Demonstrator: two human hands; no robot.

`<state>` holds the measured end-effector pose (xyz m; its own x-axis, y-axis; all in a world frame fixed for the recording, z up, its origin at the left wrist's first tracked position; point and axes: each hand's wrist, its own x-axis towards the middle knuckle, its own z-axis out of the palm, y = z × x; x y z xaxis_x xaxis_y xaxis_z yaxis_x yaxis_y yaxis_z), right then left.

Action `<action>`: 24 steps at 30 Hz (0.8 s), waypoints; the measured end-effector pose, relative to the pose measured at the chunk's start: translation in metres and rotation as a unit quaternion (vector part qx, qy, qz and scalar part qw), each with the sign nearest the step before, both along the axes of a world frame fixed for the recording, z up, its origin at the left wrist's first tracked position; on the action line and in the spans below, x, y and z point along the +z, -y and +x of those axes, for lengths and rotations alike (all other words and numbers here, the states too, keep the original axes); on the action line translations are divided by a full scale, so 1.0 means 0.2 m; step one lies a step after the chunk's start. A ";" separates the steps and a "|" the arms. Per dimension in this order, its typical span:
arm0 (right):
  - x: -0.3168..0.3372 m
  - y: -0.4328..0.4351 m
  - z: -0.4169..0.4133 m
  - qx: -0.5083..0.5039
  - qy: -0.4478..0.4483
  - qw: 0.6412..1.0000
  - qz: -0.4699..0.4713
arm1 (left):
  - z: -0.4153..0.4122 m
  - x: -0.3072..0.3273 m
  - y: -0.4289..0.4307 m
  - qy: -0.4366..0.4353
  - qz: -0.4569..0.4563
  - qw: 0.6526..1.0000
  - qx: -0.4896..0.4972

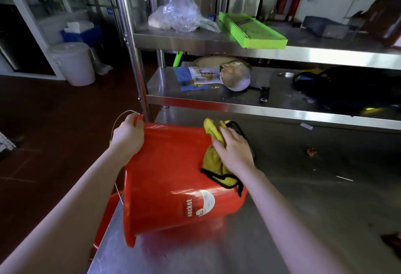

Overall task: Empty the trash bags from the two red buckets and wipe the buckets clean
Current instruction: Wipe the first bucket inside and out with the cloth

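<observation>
A red bucket (pixel 169 178) lies on its side on the steel table (pixel 303 208), its open mouth facing left and its white label toward me. My left hand (pixel 128 137) grips the bucket's rim at the upper left, by the wire handle. My right hand (pixel 234 150) presses a yellow cloth (pixel 213 161) with black edging flat against the bucket's outer wall near its base. A second red bucket (pixel 108 215) shows partly below the table's left edge, behind the first.
Steel shelves rise behind the table. The upper shelf holds a clear plastic bag (pixel 178 15) and a green tray (pixel 251 28). The lower shelf carries papers, a round bowl (pixel 235 76), a knife and a black bag. A white lidded pail (pixel 72 63) stands on the floor at left.
</observation>
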<state>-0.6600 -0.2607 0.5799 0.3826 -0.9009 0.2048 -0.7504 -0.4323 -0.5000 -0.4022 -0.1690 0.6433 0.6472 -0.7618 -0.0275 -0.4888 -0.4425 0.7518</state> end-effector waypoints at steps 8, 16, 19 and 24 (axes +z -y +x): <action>-0.11 -0.13 -0.16 -0.024 0.136 0.990 -0.017 | -0.04 -0.03 -0.05 -0.036 -0.051 0.998 0.029; -0.38 -0.60 -0.44 -0.002 -0.014 0.999 -0.048 | -0.03 0.02 -0.11 -0.029 -0.097 0.995 -0.028; -0.27 -0.55 -0.43 0.052 -0.163 0.985 -0.015 | -0.04 0.09 -0.15 0.019 -0.130 0.990 -0.054; 0.03 -0.58 -0.29 0.025 -0.141 0.986 -0.083 | -0.01 0.19 -0.21 0.136 -0.155 0.971 -0.118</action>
